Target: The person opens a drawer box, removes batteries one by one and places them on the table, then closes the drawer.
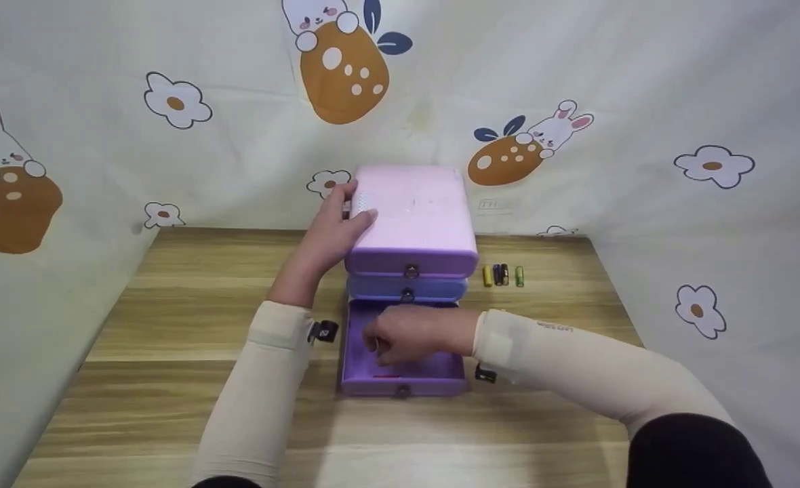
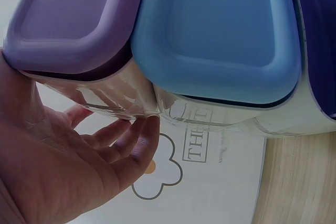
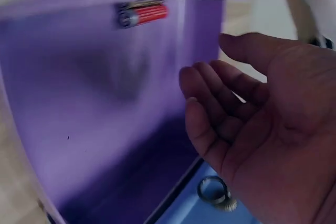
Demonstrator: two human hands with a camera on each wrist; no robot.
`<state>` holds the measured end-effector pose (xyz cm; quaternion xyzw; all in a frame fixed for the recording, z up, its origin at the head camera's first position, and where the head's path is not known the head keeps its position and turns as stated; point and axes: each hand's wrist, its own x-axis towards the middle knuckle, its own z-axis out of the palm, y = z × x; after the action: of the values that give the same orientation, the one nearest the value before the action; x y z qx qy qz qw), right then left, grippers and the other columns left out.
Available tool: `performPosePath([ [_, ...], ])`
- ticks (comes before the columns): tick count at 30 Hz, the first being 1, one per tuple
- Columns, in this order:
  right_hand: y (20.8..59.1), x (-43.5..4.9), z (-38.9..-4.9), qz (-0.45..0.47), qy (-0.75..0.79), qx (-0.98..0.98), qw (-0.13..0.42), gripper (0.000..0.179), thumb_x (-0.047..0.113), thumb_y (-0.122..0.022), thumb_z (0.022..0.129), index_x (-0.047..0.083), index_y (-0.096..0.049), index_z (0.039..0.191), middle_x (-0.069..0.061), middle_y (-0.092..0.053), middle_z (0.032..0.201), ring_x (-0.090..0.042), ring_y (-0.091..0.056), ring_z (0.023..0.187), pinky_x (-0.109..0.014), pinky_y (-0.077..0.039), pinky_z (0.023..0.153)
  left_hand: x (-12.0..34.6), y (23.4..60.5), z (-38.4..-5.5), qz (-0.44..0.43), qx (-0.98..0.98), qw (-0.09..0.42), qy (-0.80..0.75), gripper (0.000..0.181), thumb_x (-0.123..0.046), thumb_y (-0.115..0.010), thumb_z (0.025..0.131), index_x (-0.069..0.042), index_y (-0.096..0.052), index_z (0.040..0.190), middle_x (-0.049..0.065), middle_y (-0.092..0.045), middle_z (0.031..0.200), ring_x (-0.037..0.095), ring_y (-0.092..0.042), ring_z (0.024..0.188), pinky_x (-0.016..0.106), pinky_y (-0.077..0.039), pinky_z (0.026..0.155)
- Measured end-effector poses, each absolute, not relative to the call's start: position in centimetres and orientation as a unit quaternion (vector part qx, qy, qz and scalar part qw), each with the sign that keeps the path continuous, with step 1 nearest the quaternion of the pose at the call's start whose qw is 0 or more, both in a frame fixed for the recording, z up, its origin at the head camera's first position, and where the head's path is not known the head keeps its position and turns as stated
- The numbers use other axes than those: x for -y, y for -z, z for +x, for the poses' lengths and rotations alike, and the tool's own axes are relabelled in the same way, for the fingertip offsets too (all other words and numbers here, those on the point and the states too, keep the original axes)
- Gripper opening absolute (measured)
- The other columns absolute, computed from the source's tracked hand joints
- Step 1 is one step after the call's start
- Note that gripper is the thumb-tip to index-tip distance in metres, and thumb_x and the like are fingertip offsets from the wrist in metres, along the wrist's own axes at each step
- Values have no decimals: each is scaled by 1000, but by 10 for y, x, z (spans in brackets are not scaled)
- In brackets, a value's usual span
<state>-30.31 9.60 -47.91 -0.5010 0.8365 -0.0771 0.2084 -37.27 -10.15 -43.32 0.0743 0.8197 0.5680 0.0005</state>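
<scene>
A small three-tier drawer unit (image 1: 413,203) with a pink top stands on the table. My left hand (image 1: 332,227) steadies its upper left side, thumb near the top edge; the left wrist view shows its loosely bent fingers (image 2: 139,148) against the casing. The lowest drawer, purple (image 1: 403,388), is pulled out, while the purple top drawer (image 2: 68,19) and blue middle drawer (image 2: 226,24) are closed. Above the open drawer hovers my right hand (image 1: 417,333), its fingers loosely curled around nothing. A red battery (image 3: 149,15) lies along the drawer's front wall, with another slim item partly visible beside it.
On the wooden table (image 1: 190,352), right of the unit, stand or lie a yellow battery (image 1: 487,276), two dark batteries (image 1: 501,274) and a green battery (image 1: 519,276). A patterned cloth (image 1: 237,156) hangs behind and along both sides. A ring pull (image 3: 212,190) sticks out from the blue drawer.
</scene>
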Motion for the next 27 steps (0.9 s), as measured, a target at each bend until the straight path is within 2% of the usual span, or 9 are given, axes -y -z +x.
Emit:
performPosePath([
  [5,490,-83,-305,-532,13,-814,232,18,18,-84,96,8,-75,107,5,-66,88,-11,-61,78,-24,-51,71,102,434,-373,73,-819,0,-569,80,-40,-65,108,-14,-29,174,13,-32,177,35,-48,151,49,-43,123],
  [9,493,-76,-305,-538,-8,-803,255,18,16,-81,97,8,-73,110,4,-66,92,-12,-60,82,-23,-51,73,103,435,-373,68,-821,1,-567,80,-41,-65,108,-14,-29,174,12,-32,177,35,-48,151,50,-42,124],
  [16,501,-69,-302,-529,-35,-804,268,9,12,-75,101,13,-66,102,4,-61,85,-12,-59,76,-25,-51,67,101,433,-372,66,-822,2,-566,80,-41,-65,108,-16,-29,174,12,-32,177,34,-47,152,50,-41,125],
  [22,506,-66,-299,-526,-53,-808,260,20,2,-72,97,16,-59,90,5,-56,78,-13,-56,70,-26,-49,62,99,433,-373,70,-822,0,-565,79,-41,-66,107,-16,-31,174,11,-33,177,32,-47,152,48,-40,125],
  [27,506,-64,-298,-516,-70,-814,259,25,-2,-73,94,17,-58,88,3,-58,78,-15,-58,72,-27,-52,64,100,433,-373,68,-821,0,-568,79,-40,-66,107,-16,-31,174,11,-33,176,32,-46,153,48,-39,126],
])
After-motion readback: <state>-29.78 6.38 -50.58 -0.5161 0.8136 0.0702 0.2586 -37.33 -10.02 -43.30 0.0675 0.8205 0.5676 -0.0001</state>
